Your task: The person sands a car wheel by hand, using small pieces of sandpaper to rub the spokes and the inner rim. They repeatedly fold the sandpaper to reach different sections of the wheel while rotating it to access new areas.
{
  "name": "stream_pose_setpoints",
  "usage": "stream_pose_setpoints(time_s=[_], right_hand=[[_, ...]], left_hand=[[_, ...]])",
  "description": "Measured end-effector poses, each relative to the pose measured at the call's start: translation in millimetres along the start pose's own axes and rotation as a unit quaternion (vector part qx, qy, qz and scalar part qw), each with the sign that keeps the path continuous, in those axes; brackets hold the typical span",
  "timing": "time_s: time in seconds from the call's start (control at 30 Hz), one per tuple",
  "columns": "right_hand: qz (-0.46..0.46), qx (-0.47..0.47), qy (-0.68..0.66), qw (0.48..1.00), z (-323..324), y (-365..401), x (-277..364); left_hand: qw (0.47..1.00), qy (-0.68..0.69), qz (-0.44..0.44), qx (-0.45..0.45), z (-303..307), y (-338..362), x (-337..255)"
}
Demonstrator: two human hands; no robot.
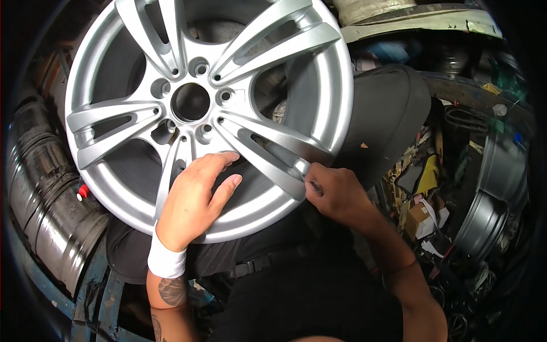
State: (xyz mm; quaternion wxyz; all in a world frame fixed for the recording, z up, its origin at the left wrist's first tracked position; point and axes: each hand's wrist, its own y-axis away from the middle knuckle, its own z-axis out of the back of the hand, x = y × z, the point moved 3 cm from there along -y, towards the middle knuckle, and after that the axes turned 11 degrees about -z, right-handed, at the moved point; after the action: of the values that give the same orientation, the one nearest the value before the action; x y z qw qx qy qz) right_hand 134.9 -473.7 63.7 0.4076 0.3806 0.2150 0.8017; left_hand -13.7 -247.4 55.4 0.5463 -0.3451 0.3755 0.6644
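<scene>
A silver multi-spoke alloy wheel rim (273, 132) lies face up across the person's lap, with a round centre bore and several bolt holes around it. My left hand (194, 191), with a white band at the wrist, rests over the lower spoke and rim edge. Its fingers reach forward and the thumb stands apart. At the outer end of the lower right spoke, my right hand (336, 191) is curled with its fingertips pressed together against the metal. Whatever it pinches, if anything, is hidden.
Dark, shiny stacked wheel barrels (48, 188) stand at the left by a blue metal frame (108, 299). To the right lie grey rims (481, 222), a small cardboard box (424, 219) and mixed scrap. A small red-and-white object (83, 191) sits beside the wheel's left edge.
</scene>
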Motion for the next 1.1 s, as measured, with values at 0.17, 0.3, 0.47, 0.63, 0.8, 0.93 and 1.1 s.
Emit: stream_pose_setpoints(time_s=[0.17, 0.3, 0.47, 0.63, 0.8, 0.93, 1.1], right_hand=[[0.020, 0.019, -0.009, 1.000, 7.6, 3.4, -1.3], [0.009, 0.014, -0.027, 1.000, 13.4, 4.7, 1.8], [-0.003, -0.024, 0.014, 1.000, 7.9, 6.3, -1.5], [0.034, -0.048, 0.038, 0.998, 6.1, 4.4, 1.5], [0.056, -0.042, 0.009, 0.997, 8.0, 4.8, 2.1], [0.041, -0.013, 0.011, 0.999, 6.7, 5.4, -3.0], [0.016, -0.035, 0.008, 0.999, 0.3, 6.1, -4.3]], left_hand=[[1.000, -0.005, 0.004, 0.008, -2.6, 0.1, -0.9], [1.000, 0.002, 0.009, 0.009, -1.3, -1.7, -0.9], [1.000, 0.003, 0.010, 0.013, -2.4, -3.2, -3.2], [1.000, 0.009, 0.016, 0.010, -2.0, -1.4, -1.2], [1.000, -0.012, -0.001, 0.006, -1.8, 0.4, -0.1], [1.000, -0.009, 0.002, 0.019, -1.7, -1.2, -1.6], [1.000, -0.007, 0.002, 0.020, -2.1, -0.2, -3.0]])
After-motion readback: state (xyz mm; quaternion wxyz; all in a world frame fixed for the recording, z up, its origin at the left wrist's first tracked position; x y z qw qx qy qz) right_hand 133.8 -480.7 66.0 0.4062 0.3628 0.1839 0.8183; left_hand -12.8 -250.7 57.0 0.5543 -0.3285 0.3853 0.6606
